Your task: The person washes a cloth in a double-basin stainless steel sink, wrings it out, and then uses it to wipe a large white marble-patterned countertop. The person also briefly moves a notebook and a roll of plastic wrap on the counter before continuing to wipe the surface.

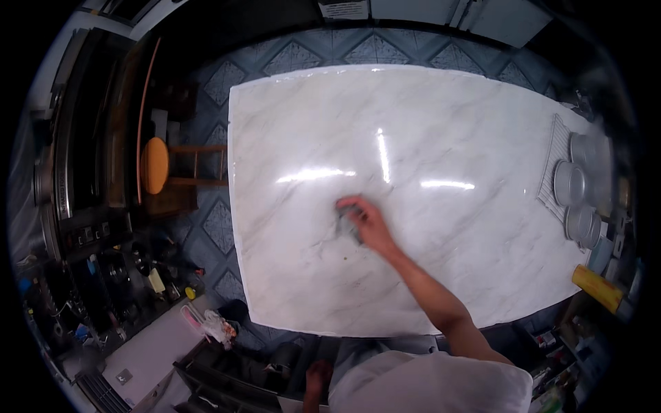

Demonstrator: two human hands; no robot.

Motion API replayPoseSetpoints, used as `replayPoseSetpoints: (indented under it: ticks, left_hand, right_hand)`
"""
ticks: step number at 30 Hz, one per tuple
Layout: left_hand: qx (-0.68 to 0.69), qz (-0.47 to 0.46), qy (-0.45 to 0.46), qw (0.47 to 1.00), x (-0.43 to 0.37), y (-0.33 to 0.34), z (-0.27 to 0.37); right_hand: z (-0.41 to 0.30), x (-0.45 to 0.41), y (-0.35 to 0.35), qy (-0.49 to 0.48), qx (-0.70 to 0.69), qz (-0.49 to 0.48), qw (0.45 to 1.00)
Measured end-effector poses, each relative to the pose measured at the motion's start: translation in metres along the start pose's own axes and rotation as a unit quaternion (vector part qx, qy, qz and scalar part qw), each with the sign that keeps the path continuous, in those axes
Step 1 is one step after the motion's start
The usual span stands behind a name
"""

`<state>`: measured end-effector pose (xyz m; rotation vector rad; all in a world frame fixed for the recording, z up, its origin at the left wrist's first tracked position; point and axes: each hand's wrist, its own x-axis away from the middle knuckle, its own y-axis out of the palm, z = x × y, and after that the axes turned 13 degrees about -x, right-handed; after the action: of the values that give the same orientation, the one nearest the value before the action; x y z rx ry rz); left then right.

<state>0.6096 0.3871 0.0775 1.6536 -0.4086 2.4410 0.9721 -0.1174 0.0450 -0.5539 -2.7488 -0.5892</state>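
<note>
My right hand [364,219] reaches over the marble-patterned tabletop [444,139] near its middle, with its fingers closed on a grey cloth [349,227]. The cloth touches the surface and is partly hidden and blurred. A small dark speck [345,258] lies on the tabletop just below the cloth. My left hand [319,372] hangs low beside my body, past the table's near edge. It is dim there, and I cannot make out its fingers or whether it holds anything.
Round metal pans [569,183] and a wire rack [551,160] stand at the table's right end. A yellow roll [597,289] lies at the lower right corner. A stool with an orange seat [155,165] stands beyond the left edge; cluttered shelves [113,279] are at lower left.
</note>
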Motion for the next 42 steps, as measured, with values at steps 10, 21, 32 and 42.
replayPoseSetpoints:
  ticks: [10, 21, 32, 42]
  left_hand:
    - [-0.053, 0.032, -0.094, 0.994, -0.005, 0.004, 0.001]
    - [0.016, -0.015, -0.064, 0.998, 0.031, -0.029, -0.083]
    - [-0.002, 0.059, 0.002, 0.998, 0.006, 0.013, -0.072]
    - [0.108, 0.042, -0.071, 0.991, 0.013, 0.006, -0.079]
  right_hand:
    - [-0.015, -0.004, -0.035, -0.307, 0.408, -0.016, 0.860]
    - [-0.104, -0.215, -0.261, -0.458, 0.387, 0.354, 0.718]
    - [0.037, -0.056, 0.090, -0.035, 0.216, -0.254, 0.942]
    - [-0.108, -0.171, -0.169, -0.367, 0.369, 0.263, 0.812]
